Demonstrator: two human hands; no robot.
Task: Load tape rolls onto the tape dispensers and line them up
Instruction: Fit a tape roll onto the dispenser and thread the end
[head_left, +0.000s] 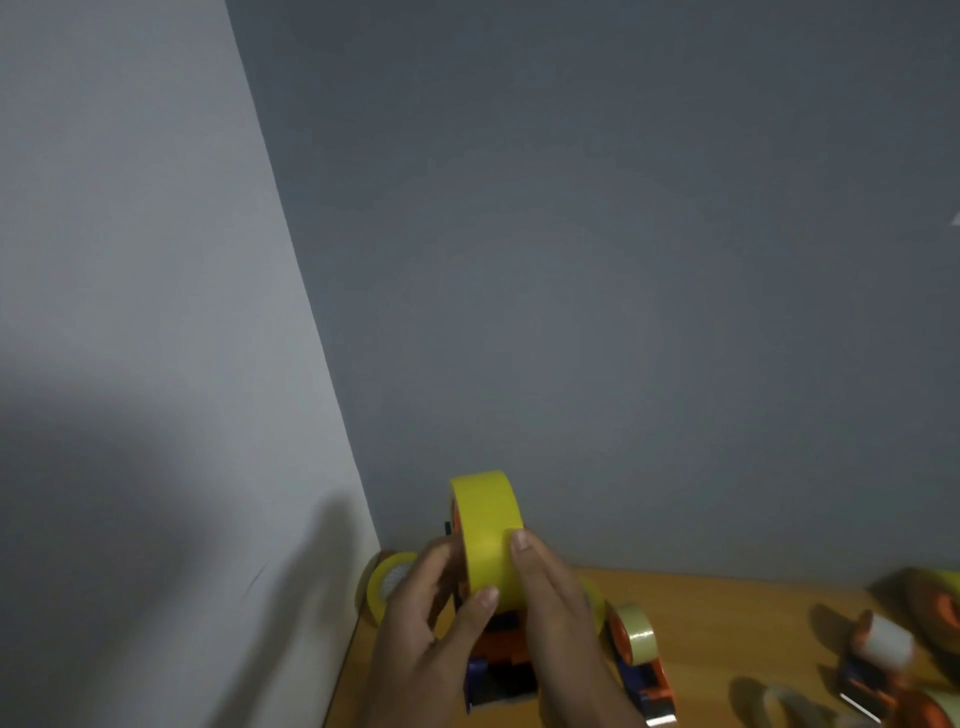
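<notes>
A yellow tape roll (485, 525) stands upright on an orange and blue tape dispenser (501, 665) at the bottom centre. My left hand (421, 623) grips the roll's left side, with the thumb on its near face. My right hand (556, 608) presses against the roll's right side. A second yellow roll (387, 582) leans in the table's back left corner. To the right stands a dispenser holding a pale roll (639, 639). Further right sits another dispenser with a clear roll (883, 644).
The wooden table (727, 613) meets a grey wall behind and a lighter wall on the left. An orange-cored roll (940, 603) lies at the far right edge. A loose pale roll (784, 701) lies near the bottom edge.
</notes>
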